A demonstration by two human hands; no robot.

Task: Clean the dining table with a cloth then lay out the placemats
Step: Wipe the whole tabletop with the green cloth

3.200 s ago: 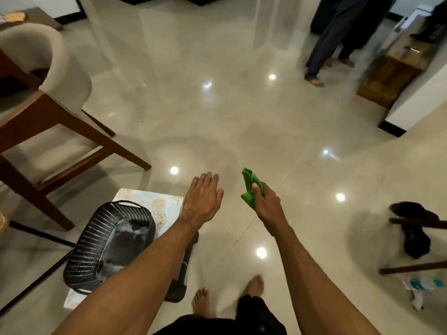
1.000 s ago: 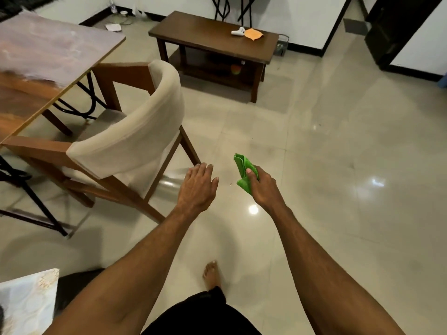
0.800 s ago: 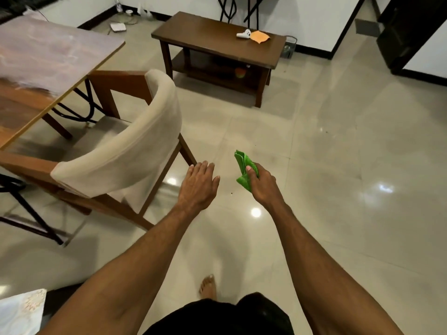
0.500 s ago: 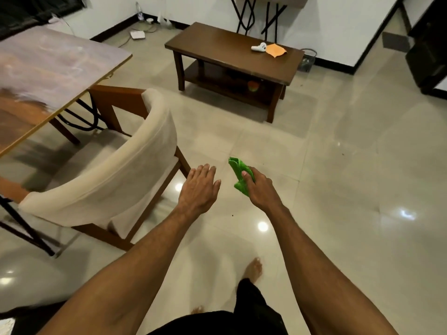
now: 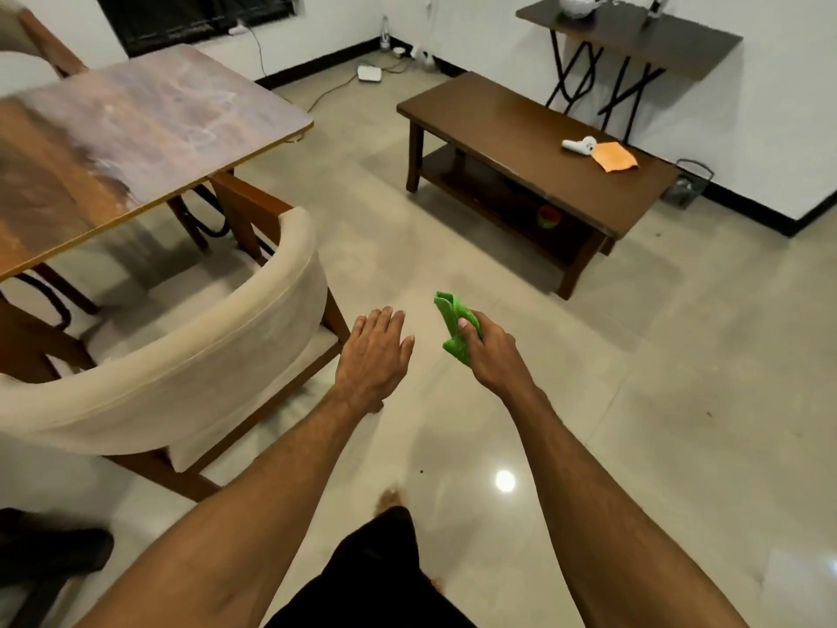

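View has swung since half a second ago: the dining table [image 5: 127, 138] now fills more of the upper left and a dark console table [image 5: 634, 34] has come in at the top right. Hands keep the same pose.

All positions are relative to the beige chair [image 5: 190, 369].

- Left hand [image 5: 373, 355]: just right of the chair's backrest, palm down over the floor [image 5: 679, 378]. Fingers straight and close together, holding nothing.
- Right hand [image 5: 491, 351]: further right of the chair, near the left hand but not touching it. Thumb and curled fingers are clamped on the green cloth [image 5: 453, 328].
- Green cloth: folded, with its top end sticking up past the thumb. It's in the air, right of the chair, well apart from the dining table.
- Dining table: directly behind the chair, with its near corner over the chair's seat. The top is worn and streaky. I can't tell whether it's wet or dry.
- Coffee table [image 5: 521, 142]: well apart from the chair, beyond it to the right. An orange cloth [image 5: 613, 157] lies on top, with a small white object [image 5: 579, 145] touching its left edge.
- Bare foot [image 5: 390, 497]: on the floor near the chair's front leg, on its right.
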